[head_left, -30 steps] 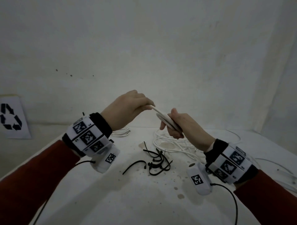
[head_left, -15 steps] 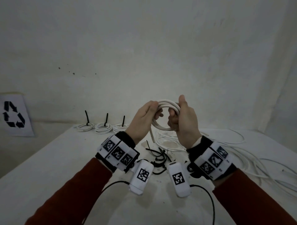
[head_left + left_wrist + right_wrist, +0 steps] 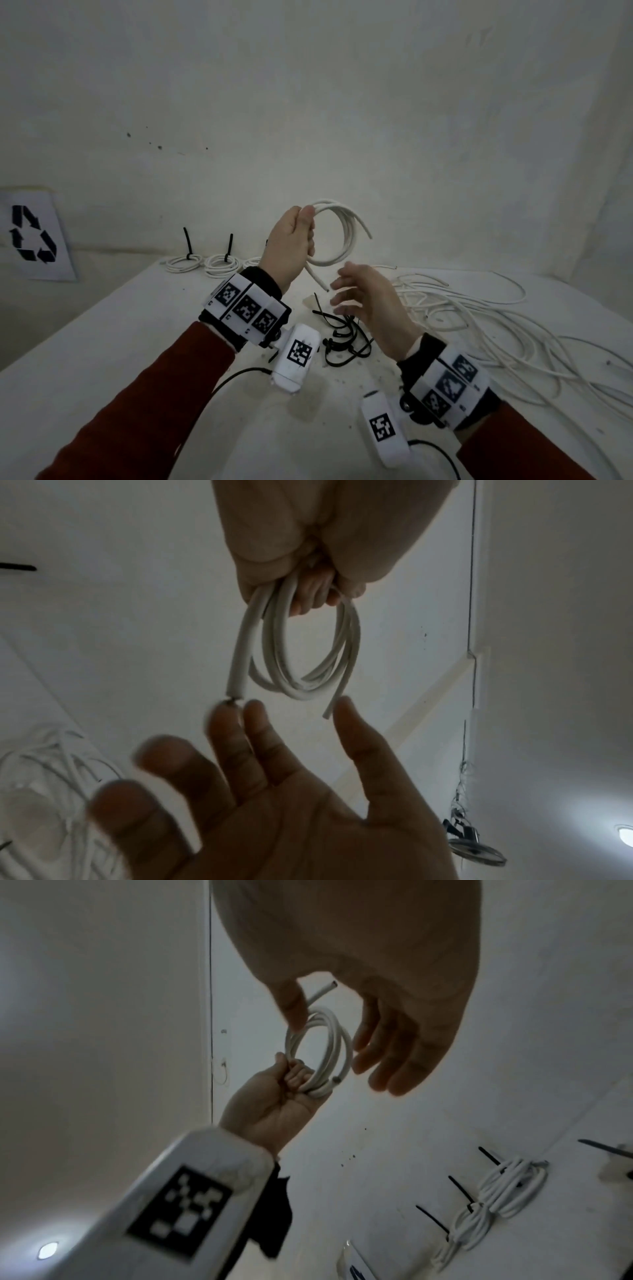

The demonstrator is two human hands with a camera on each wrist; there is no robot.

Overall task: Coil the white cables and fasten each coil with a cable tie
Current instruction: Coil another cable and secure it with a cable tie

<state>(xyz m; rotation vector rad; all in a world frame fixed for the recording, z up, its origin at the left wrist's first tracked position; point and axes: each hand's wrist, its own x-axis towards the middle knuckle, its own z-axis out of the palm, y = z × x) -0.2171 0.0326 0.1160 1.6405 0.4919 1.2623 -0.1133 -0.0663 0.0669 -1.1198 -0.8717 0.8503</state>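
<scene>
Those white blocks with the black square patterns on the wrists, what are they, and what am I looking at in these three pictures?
They are wrist-worn cameras with printed markers. No machine here: a person works bare-handed. The wide picture comes from a head camera; the other two look along each hand. The left hand grips a small white cable coil, not yet tied. The right hand is open just below it, holding nothing. On the table lie loose black cable ties, a tangle of white cable and finished tied coils at the back.
</scene>
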